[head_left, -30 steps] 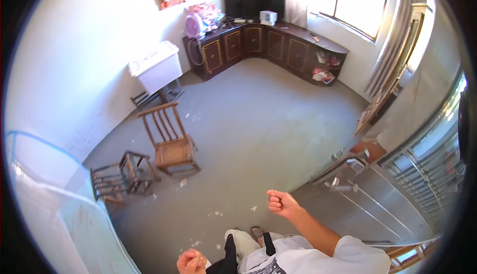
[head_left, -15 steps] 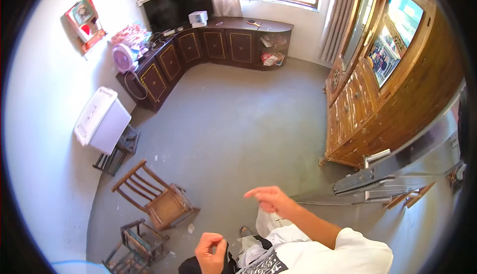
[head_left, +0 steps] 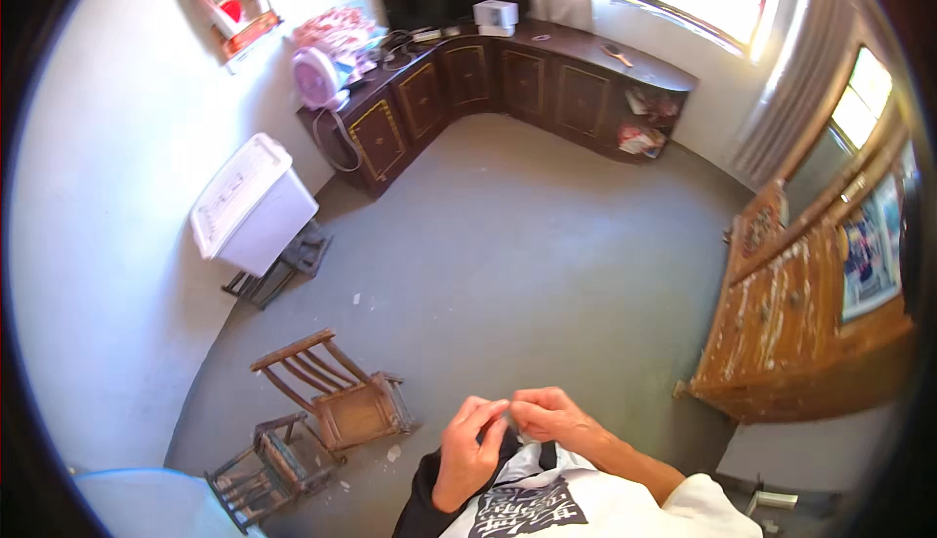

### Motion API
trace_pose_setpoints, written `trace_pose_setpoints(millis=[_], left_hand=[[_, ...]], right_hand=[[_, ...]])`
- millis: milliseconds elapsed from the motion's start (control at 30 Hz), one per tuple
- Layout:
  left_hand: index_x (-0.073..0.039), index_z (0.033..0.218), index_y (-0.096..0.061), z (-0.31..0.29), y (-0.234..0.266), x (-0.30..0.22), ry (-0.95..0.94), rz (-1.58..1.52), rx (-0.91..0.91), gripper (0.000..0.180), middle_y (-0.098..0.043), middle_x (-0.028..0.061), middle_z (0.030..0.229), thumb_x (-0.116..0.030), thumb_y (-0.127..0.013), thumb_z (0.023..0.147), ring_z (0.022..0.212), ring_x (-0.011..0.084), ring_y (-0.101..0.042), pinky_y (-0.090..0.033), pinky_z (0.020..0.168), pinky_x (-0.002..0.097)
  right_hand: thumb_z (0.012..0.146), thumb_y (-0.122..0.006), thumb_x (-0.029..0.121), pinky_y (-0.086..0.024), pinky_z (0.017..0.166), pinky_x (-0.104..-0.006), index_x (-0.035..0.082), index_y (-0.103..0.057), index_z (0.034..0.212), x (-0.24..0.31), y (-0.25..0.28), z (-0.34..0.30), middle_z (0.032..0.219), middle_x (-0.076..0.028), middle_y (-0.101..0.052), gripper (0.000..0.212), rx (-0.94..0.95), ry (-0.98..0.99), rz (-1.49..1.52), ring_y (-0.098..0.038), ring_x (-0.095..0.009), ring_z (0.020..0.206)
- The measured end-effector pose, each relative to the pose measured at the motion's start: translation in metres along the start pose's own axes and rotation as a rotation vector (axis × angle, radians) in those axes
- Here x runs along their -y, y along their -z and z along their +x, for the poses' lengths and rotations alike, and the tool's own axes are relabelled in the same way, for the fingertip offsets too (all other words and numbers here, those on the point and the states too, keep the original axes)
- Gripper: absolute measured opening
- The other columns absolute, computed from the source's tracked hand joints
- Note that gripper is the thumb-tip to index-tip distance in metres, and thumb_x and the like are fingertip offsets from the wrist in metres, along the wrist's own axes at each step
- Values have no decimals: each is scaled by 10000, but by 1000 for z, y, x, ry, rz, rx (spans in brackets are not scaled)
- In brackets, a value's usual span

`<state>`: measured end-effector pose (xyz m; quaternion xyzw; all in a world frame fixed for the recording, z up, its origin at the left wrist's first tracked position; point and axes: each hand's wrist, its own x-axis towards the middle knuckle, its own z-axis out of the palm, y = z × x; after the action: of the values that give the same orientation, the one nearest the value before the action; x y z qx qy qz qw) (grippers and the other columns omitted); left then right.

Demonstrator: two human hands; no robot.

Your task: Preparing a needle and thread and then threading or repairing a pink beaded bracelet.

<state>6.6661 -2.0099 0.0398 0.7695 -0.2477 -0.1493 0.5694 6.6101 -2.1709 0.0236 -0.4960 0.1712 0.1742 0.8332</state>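
Observation:
My left hand [head_left: 468, 452] and my right hand [head_left: 554, 415] are brought together in front of my body, low in the view. The left one is pinched, with thumb and forefinger pressed together. Curled fingers close my right hand, whose fingertips meet or nearly meet those of the left. Whatever lies between them, if anything, is hidden or too small to make out. Below the hands is my white shirt [head_left: 625, 504] with a dark printed patch, and a black sleeve covers my left forearm.
A wooden chair [head_left: 363, 413] and a small worn stool [head_left: 283, 460] stand at left. Behind them a white lidded bin [head_left: 264, 208] rests on a dark stand. A dark low cabinet [head_left: 422, 99] carries a purple fan [head_left: 317, 77]. A wooden wardrobe [head_left: 781, 333] stands at right.
My right hand, which was pointing with the forefinger out, has curled and come to my left hand. The left has risen to the right. The view has turned rightward.

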Motion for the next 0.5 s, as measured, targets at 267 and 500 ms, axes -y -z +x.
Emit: trace_pose_setpoints(millis=[267, 500], left_hand=[[32, 955, -630, 144, 2, 33, 4, -37, 206, 107, -566, 119, 854, -25, -582, 879, 718, 251, -571, -464, 654, 303], [21, 931, -613, 280, 45, 55, 21, -180, 387, 131, -537, 107, 787, -104, -594, 895, 703, 222, -508, -420, 638, 317]], right_hand=[[953, -532, 180, -231, 465, -196, 74, -512, 707, 73, 40, 83, 617, 74, -419, 268, -184, 65, 36, -325, -5, 542], [945, -545, 158, -222, 446, -198, 59, -520, 697, 142, 58, 193, 610, 66, -423, 268, -316, 152, 76, -317, -6, 524]])
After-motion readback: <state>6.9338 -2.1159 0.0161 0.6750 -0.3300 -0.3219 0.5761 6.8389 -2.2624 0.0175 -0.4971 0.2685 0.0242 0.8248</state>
